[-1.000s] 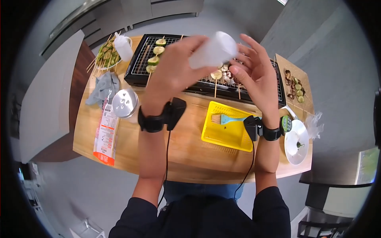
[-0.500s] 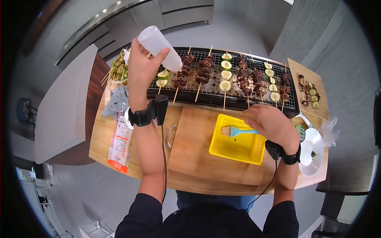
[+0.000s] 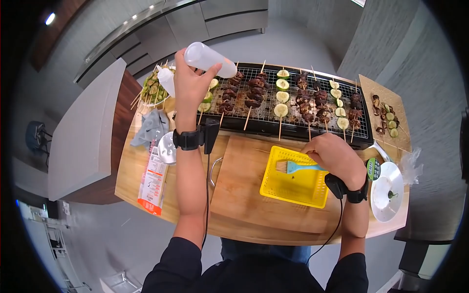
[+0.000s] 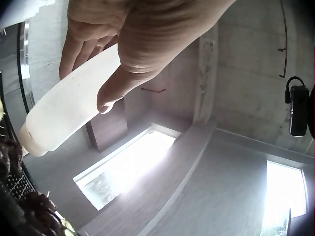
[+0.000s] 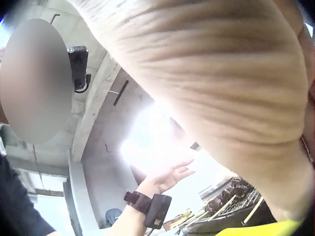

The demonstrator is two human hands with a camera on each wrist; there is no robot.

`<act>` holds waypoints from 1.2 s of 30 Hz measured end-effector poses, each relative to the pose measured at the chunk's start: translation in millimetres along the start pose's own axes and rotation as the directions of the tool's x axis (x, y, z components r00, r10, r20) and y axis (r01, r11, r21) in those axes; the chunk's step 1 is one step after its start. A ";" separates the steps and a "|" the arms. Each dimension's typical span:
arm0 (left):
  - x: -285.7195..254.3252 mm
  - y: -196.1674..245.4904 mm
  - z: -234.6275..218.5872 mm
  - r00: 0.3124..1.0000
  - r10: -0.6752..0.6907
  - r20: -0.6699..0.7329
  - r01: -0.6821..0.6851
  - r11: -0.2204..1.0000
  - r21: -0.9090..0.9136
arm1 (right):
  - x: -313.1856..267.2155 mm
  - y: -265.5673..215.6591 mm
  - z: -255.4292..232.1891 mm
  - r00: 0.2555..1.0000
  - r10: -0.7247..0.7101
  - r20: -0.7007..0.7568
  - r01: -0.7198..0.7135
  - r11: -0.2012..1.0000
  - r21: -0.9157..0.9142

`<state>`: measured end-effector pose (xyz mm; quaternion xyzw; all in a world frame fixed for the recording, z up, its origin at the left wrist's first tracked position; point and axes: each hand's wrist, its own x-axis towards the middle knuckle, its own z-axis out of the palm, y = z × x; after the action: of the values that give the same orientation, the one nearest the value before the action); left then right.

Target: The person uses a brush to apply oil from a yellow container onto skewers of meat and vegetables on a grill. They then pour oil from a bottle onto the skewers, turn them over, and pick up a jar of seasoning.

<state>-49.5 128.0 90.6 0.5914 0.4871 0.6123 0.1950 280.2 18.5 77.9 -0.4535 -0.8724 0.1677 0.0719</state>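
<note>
My left hand (image 3: 192,90) grips a translucent white squeeze bottle (image 3: 209,59), tilted with its nozzle end low over the left-hand meat skewers (image 3: 228,94) on the grill. In the left wrist view, thumb and fingers lie around the bottle (image 4: 74,101). My right hand (image 3: 337,158), palm down and fingers bent, is at the upper right edge of a yellow basket (image 3: 274,191), close to a skewer's stick end; its fingertips are hidden. A blue-handled brush (image 3: 298,167) lies in the basket. Sliced green vegetable skewers (image 3: 282,96) lie between the meat ones on the black grill (image 3: 264,128).
At the left are a plate of skewers (image 3: 154,90), another white bottle (image 3: 166,80), a grey cloth (image 3: 150,128), a perforated metal lid (image 3: 167,148) and a printed packet (image 3: 154,183). On the right stand a white pan (image 3: 383,202) and a board with food (image 3: 398,136).
The bottle has swung from between both hands to the grill's left side, its nozzle end down. My right hand has dropped from above the grill to the yellow basket's edge.
</note>
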 end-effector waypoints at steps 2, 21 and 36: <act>1.0 -4.3 1.6 1.000 0.007 -0.005 -0.007 1.000 -0.022 | 1.4 0.1 0.9 1.000 -0.002 -0.003 0.002 1.000 0.000; 5.5 -33.6 -18.5 0.987 0.067 -0.143 -0.042 0.984 0.175 | 5.4 -12.0 -8.2 0.998 -0.004 0.059 0.008 0.998 -0.060; -0.8 -8.5 -39.0 0.994 -0.019 -0.105 0.050 0.952 0.301 | 2.6 -13.0 -9.7 0.999 -0.033 0.006 0.033 0.999 -0.003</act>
<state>-87.8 116.8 89.9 0.5742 0.5947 0.5558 0.0877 271.4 16.0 91.6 -0.4388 -0.8802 0.1664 0.0711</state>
